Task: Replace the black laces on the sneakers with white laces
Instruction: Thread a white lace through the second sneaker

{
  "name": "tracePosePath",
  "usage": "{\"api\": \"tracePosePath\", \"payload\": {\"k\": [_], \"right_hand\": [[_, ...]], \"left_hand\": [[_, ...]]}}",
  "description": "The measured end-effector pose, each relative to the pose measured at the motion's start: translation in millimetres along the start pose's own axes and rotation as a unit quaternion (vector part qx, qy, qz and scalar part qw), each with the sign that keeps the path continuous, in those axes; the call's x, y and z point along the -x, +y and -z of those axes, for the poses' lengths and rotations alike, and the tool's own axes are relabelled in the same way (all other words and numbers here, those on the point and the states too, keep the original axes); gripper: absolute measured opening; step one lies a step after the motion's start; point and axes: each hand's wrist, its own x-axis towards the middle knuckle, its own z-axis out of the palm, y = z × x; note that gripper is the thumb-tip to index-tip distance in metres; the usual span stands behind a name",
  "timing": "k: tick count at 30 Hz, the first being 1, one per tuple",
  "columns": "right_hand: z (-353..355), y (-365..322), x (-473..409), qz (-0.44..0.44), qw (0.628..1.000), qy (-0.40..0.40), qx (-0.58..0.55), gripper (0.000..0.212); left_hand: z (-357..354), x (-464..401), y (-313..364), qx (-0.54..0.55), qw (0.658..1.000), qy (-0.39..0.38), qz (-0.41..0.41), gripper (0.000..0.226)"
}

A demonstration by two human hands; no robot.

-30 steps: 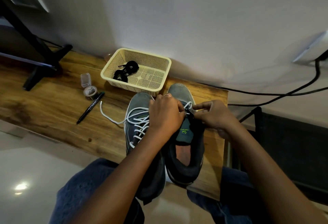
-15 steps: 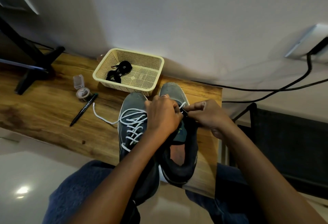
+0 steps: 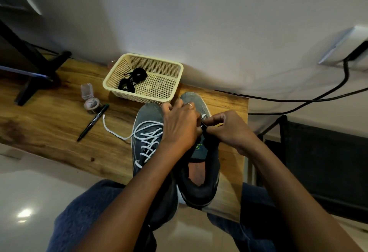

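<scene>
The sneakers (image 3: 176, 152) stood on a wooden table (image 3: 49, 124) by a white wall (image 3: 199, 22), both hands, left hand (image 3: 180, 127) and right hand (image 3: 229, 129), pinching a white lace (image 3: 203, 116); the green tongue logo (image 3: 198, 147) was unreadable.

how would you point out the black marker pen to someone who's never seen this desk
Start at the cream mesh basket by the wall on the wooden desk. Left of and nearer than it lies the marker pen, slim, black, diagonal, beside a small round container.
</scene>
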Motion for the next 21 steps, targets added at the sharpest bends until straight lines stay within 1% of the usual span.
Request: {"api": "tracePosePath", "payload": {"k": [6, 14, 16, 21], "right_hand": [[0, -4, 3, 0.037, 0.998, -0.002, 0.05, 0.014], [-1, -2, 1, 0.047, 0.995, -0.021, 0.084, 0.016], [-3, 0, 1, 0.033, 0.996, -0.015, 0.078, 0.016], [-7, 3, -2, -0.035, 0.999, 0.023, -0.004, 0.02]], "left_hand": [[-5, -1, -2, 0.017, 1.0, 0.003, -0.007, 0.018], [-8, -2, -7, 0.041, 0.999, 0.025, -0.007, 0.018], [-8, -4, -8, 0.043, 0.999, 0.012, -0.008, 0.018], [-6, -6, -11, 0.05, 0.998, -0.021, 0.009, 0.015]]}}
